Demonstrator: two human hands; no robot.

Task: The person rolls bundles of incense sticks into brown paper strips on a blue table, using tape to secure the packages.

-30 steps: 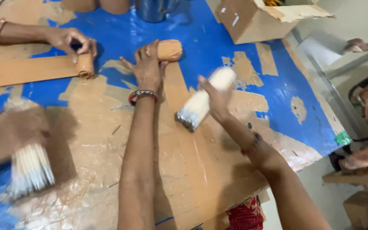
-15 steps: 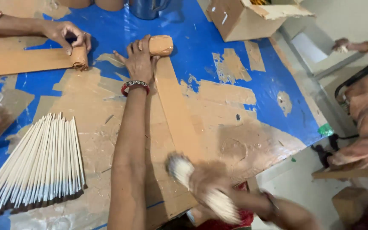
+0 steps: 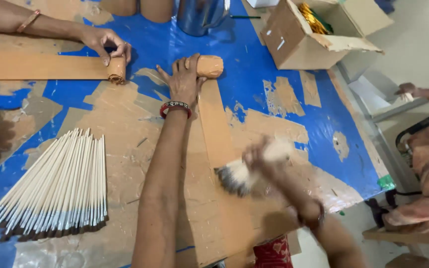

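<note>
From my feed, the left hand (image 3: pixel 183 82) lies flat on a rolled end of tan paper (image 3: pixel 208 66), fingers spread apart over the roll, pressing it to the blue worktop (image 3: pixel 254 74); the paper strip (image 3: pixel 214 144) runs back from it towards me. The right hand (image 3: pixel 264 159) is blurred, but its fingers look clamped round a bundle of pale sticks (image 3: pixel 239 173) with dark tips, held just above the strip. A fanned row of the same sticks (image 3: pixel 55 188) lies well to the left on the worktop. At top left another person's hand (image 3: pixel 105 42) rests on a second roll (image 3: pixel 116 69). A cardboard box (image 3: pixel 304 39) stands at the far right.
</note>
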